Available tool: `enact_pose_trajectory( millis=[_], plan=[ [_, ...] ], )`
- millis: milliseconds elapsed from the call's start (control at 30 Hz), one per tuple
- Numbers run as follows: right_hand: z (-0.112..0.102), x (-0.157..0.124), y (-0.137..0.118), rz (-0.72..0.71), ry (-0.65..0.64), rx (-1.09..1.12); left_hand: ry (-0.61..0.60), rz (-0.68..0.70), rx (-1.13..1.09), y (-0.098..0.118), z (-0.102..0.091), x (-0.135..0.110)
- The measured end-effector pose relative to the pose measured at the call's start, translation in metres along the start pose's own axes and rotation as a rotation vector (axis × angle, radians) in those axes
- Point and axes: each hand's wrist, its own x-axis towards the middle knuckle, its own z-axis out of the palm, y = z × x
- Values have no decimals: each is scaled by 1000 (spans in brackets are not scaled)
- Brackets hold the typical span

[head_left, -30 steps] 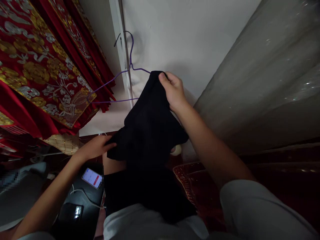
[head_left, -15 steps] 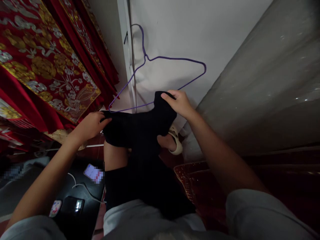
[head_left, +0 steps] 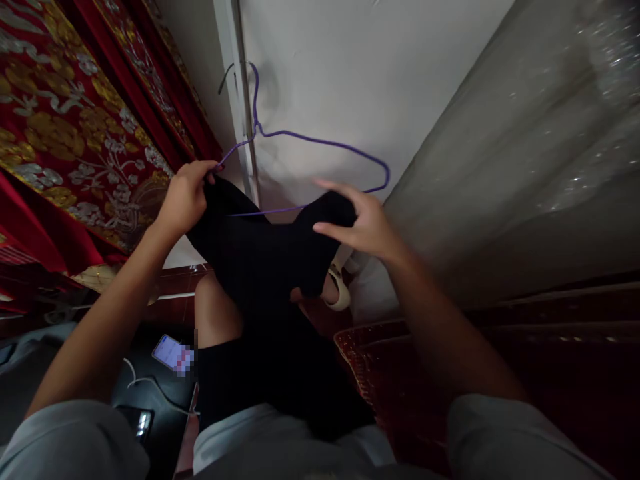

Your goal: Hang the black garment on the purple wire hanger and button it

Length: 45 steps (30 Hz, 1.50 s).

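A purple wire hanger (head_left: 325, 141) hangs by its hook at the edge of a white panel. Its left end is inside the shoulder of a black top (head_left: 260, 253), while its right corner sticks out bare beyond the other shoulder. My left hand (head_left: 185, 200) is closed on the top's left shoulder, with the hanger's sloping arm at its fingertips. My right hand (head_left: 367, 223) is spread at the top's right shoulder, thumb and forefinger apart on either side of the cloth. The lower part of the top merges with dark cloth over my lap.
Red cloth with gold and silver embroidery (head_left: 75, 127) hangs at left. A plastic-like grey sheet (head_left: 500, 180) covers the right side. On a black surface at lower left lie a lit phone (head_left: 173, 353), a white cable (head_left: 155, 387) and a dark device (head_left: 140, 421). A cream clog (head_left: 341, 293) is below.
My left hand has risen with the top's left shoulder, which now covers the hanger's left end. My right hand has loosened and spread its fingers. The hanger appears further left and slightly lower.
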Motion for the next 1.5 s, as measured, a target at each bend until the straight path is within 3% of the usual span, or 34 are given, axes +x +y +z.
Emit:
enact_pose_trajectory(
  millis=[100,200,267,400,500,633,767,933,1000,1133,1300,1367,1500],
  plan=[
    [-21,4,14,-18,320,-114,36,-31,21,-11,-7,0],
    [-35,17,38,15,456,-140,66,-87,-48,-13,-15,-1],
    [-39,27,51,98,416,-9,103,-122,-67,-12,-17,-1],
    [-31,43,57,340,212,412,168,-159,-13,-13,-14,2],
    [-12,53,49,448,225,581,132,-186,11,-12,-11,5],
    [9,56,38,348,205,487,120,-262,122,-4,-15,6],
    [-1,37,46,210,298,400,129,-242,162,-2,-24,10],
    [-31,14,71,486,-8,442,128,-199,87,-10,-23,22],
    [-33,16,78,519,-32,413,146,-205,48,-10,-18,25],
    [-24,40,73,440,91,445,211,-230,-20,-9,-6,28],
    [-28,57,38,152,177,549,216,-241,-123,-10,0,27],
    [-34,53,31,95,316,541,218,-261,-114,-10,-2,26],
    [-47,59,29,132,626,491,208,-250,-94,-13,-5,29]
  ],
)
